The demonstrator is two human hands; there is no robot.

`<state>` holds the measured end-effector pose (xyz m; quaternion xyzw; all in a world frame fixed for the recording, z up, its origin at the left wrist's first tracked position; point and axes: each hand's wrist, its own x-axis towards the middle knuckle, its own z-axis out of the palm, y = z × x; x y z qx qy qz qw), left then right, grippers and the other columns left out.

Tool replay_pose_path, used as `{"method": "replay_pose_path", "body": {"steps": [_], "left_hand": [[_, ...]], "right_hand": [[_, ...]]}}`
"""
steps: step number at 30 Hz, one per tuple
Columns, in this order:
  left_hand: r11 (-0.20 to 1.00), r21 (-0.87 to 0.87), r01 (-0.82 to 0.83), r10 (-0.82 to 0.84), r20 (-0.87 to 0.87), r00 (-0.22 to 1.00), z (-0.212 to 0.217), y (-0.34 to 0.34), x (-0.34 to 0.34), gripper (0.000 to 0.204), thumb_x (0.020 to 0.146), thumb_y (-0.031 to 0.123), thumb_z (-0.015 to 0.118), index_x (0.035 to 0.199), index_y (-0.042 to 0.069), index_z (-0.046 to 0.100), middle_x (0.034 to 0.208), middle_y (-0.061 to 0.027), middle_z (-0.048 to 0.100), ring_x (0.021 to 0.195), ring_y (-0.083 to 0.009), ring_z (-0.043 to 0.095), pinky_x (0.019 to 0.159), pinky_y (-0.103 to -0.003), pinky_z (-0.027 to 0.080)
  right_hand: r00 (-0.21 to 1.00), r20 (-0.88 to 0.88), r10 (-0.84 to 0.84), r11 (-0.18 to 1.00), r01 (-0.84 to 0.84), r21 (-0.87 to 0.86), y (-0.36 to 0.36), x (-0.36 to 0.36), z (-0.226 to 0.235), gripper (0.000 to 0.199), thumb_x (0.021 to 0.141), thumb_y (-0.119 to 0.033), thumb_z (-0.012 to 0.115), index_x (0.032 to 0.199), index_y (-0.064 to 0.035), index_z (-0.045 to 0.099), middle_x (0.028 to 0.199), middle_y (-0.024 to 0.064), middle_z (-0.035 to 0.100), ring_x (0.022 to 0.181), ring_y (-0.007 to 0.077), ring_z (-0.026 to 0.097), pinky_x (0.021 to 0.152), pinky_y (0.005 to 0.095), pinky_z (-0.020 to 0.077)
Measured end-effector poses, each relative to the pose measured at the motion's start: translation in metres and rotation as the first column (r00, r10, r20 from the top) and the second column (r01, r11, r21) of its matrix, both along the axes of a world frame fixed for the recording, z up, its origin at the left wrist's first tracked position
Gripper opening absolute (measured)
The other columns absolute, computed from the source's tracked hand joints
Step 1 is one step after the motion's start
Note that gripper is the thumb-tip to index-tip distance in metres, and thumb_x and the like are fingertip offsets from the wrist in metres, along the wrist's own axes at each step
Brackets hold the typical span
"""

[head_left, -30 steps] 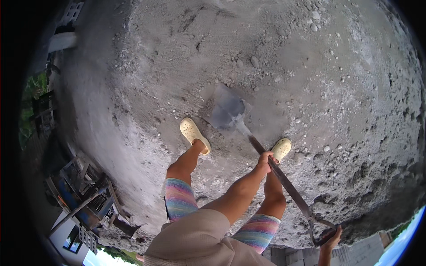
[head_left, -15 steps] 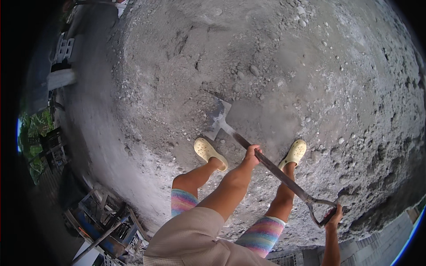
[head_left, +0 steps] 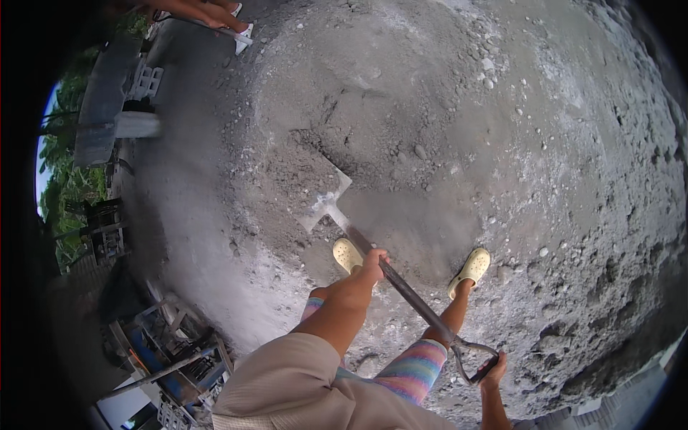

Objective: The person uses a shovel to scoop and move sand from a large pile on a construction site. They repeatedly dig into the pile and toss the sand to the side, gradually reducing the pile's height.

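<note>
A shovel (head_left: 412, 295) slants across the view, its blade up and to the left. My left hand (head_left: 375, 264) is closed round the shaft a little behind the blade. My right hand (head_left: 494, 369) grips the D-shaped handle at the lower right. The pale metal blade (head_left: 328, 199) is in the loose grey sand and gravel (head_left: 294, 165), its front edge partly covered. My feet stand apart in cream clogs, the left clog (head_left: 345, 252) near the blade and the right clog (head_left: 473, 268) beyond the shaft.
Grey ground with stones (head_left: 552, 172) spreads all round. Another person's legs (head_left: 204, 13) and white shoes show at the upper left. A hollow concrete block (head_left: 147, 81) lies on the left, and a heap of wood scraps (head_left: 172, 351) at the lower left.
The blade has pushed left into the loose sand, and both my hands have moved left with the shovel. Another person's legs have come into view at the upper left.
</note>
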<state>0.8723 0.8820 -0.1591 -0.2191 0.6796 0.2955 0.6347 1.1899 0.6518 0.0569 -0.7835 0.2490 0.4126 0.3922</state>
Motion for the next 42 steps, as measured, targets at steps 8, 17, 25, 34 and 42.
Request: {"method": "replay_pose_path", "body": {"steps": [8,17,25,34,42], "left_hand": [[0.916,-0.153,0.37,-0.366,-0.693,0.621,0.165,0.226,-0.193,0.027,0.062,0.006,0.053,0.089,0.001,0.051,0.088,-0.0128,0.052,0.072,-0.0227,0.055,0.053,-0.035,0.045],[0.871,-0.241,0.428,-0.443,-0.764,0.47,0.287,0.259,-0.119,0.024,0.063,0.01,0.052,0.083,-0.002,0.047,0.072,-0.0109,0.053,0.06,-0.0224,0.056,0.047,-0.036,0.044],[0.993,0.106,-0.043,0.047,-0.035,0.998,0.125,0.032,0.028,0.014,0.06,0.013,0.055,0.065,0.008,0.042,0.061,-0.0046,0.041,0.056,-0.0195,0.043,0.055,-0.034,0.038],[0.923,-0.309,-0.229,0.376,0.592,0.713,0.114,-0.09,0.316,0.025,0.056,0.016,0.062,0.051,0.012,0.038,0.048,0.0004,0.039,0.047,-0.0155,0.041,0.051,-0.03,0.036],[0.893,-0.036,-0.449,0.419,0.432,0.799,-0.033,0.046,0.09,0.021,0.058,0.015,0.057,0.05,0.012,0.037,0.044,-0.0011,0.038,0.044,-0.0161,0.04,0.049,-0.031,0.034]], "right_hand": [[0.679,-0.726,0.107,0.992,-0.023,0.125,0.164,-0.11,0.088,0.035,0.073,-0.043,0.047,0.059,-0.0114,0.041,0.046,0.0025,0.04,0.041,0.0159,0.042,0.038,0.026,0.0353],[0.478,-0.85,0.223,0.845,0.34,0.413,0.182,-0.076,0.137,0.031,0.076,-0.035,0.049,0.081,-0.0042,0.049,0.074,0.0065,0.054,0.065,0.0192,0.053,0.059,0.0311,0.0452],[0.939,-0.326,0.112,0.989,-0.073,0.129,0.06,0.06,0.119,0.045,0.07,-0.057,0.042,0.054,-0.0151,0.04,0.041,-0.0017,0.038,0.033,0.0136,0.039,0.033,0.0262,0.0324],[0.718,0.351,0.601,0.79,-0.599,-0.128,-0.034,0.268,0.243,0.042,0.077,-0.041,0.041,0.09,-0.0027,0.052,0.048,0.0034,0.046,0.042,0.0128,0.046,0.037,0.024,0.0394],[0.833,0.307,0.46,0.844,-0.518,0.141,0.125,0.087,0.021,0.037,0.073,-0.043,0.046,0.057,-0.01,0.04,0.042,0.0001,0.037,0.033,0.012,0.037,0.032,0.0239,0.0324]]}}
